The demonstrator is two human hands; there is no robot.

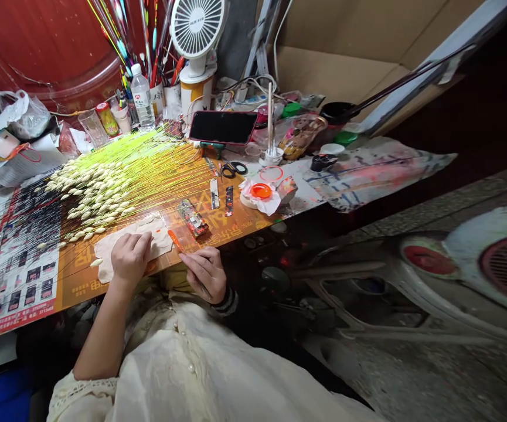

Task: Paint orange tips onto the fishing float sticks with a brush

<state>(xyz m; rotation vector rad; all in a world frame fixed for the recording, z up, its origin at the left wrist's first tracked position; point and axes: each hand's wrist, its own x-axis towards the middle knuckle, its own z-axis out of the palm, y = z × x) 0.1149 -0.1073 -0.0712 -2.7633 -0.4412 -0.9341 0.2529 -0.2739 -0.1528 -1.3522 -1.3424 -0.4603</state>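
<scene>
My left hand (130, 258) is closed with curled fingers over a pale cloth (160, 240) at the table's front edge. What it grips is hidden. One cream-coloured fishing float (97, 262) lies just left of this hand, at the cloth's edge. To the right, my right hand (204, 274) pinches a thin orange-tipped stick (174, 239), which points up and left by the cloth. Further back lies a large spread of fishing floats (99, 190) with cream bodies, yellow-green tips and dark stems. A paint-smeared block (193, 218) sits beyond my right hand.
An orange paint dish (261, 191) stands on white tissue near the right edge. Scissors (234, 169), a propped phone (223, 127), a water bottle (142, 97) and a small fan (197, 26) line the back. A scooter (468, 252) stands right of the table.
</scene>
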